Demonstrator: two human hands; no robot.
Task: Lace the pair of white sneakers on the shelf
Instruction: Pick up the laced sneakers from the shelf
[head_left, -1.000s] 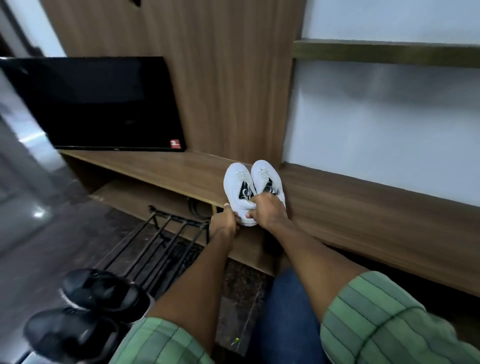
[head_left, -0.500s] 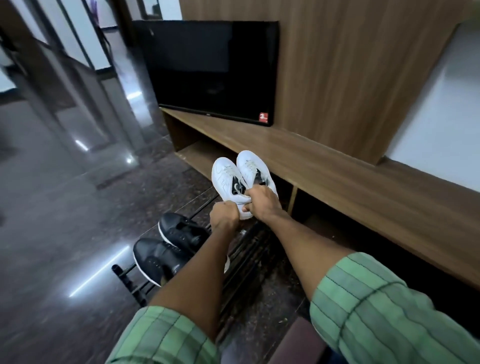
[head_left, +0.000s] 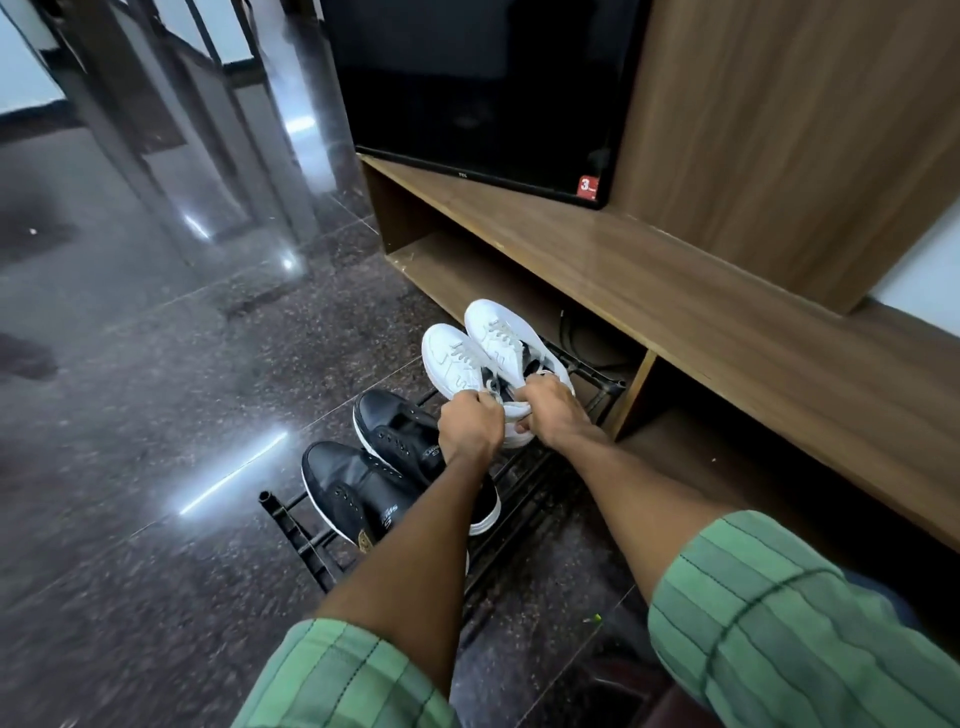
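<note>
L hand (head_left: 470, 423), R hand (head_left: 553, 413) both gripping, arms extended

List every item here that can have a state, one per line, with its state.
left white sneaker: laced, held at the heel, toe pointing away
right white sneaker: laced, held at the heel beside the other
left hand: grips the left sneaker's heel
right hand: grips the right sneaker's heel
black sneakers: laced, resting on the metal rack
television: screen dark
</note>
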